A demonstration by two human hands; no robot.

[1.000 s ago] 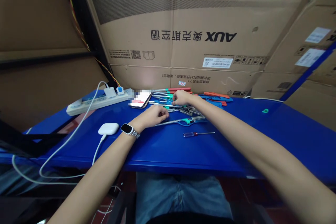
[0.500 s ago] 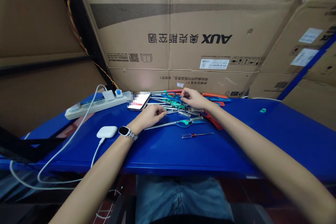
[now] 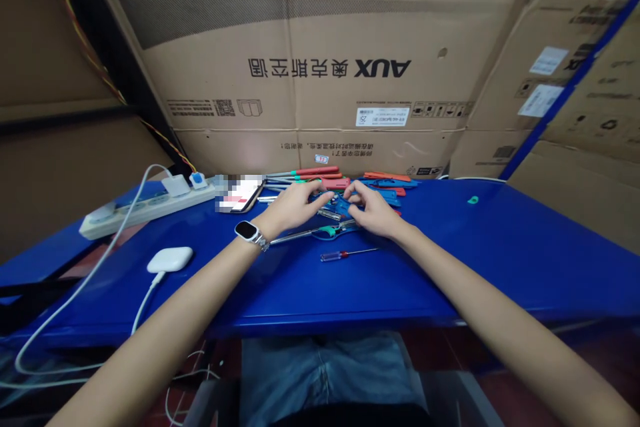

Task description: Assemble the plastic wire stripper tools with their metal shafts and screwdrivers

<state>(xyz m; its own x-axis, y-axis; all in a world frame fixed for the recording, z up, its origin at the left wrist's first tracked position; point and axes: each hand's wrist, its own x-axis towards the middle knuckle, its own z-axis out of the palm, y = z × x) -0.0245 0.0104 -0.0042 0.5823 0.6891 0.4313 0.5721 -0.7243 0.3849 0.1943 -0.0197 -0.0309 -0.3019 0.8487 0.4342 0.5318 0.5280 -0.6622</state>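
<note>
Over a pile of lighter parts on the blue table, my two hands face each other. My right hand (image 3: 373, 211), fingers bent and closed, grips a blue plastic lighter handle (image 3: 342, 205). Close by its left end, my left hand (image 3: 296, 204) has thumb and fingers curled together; what lies between them is hidden. Beneath the hands is a long-nosed lighter (image 3: 327, 231) with a metal tube and green trigger. A screwdriver (image 3: 334, 255) with a clear purple and red handle lies nearer to me.
Red lighter handles (image 3: 320, 171) and blue shells (image 3: 393, 183) lie at the back. At left are a phone (image 3: 243, 193), a white power strip (image 3: 145, 208) and a white earbud case (image 3: 170, 259) on a cable. A small green part (image 3: 473, 199) sits right. Cardboard (image 3: 325, 27) walls the back.
The view has swung right. My right hand has brought the blue handle down toward me from the back of the pile, and my left hand has moved rightward to meet it.
</note>
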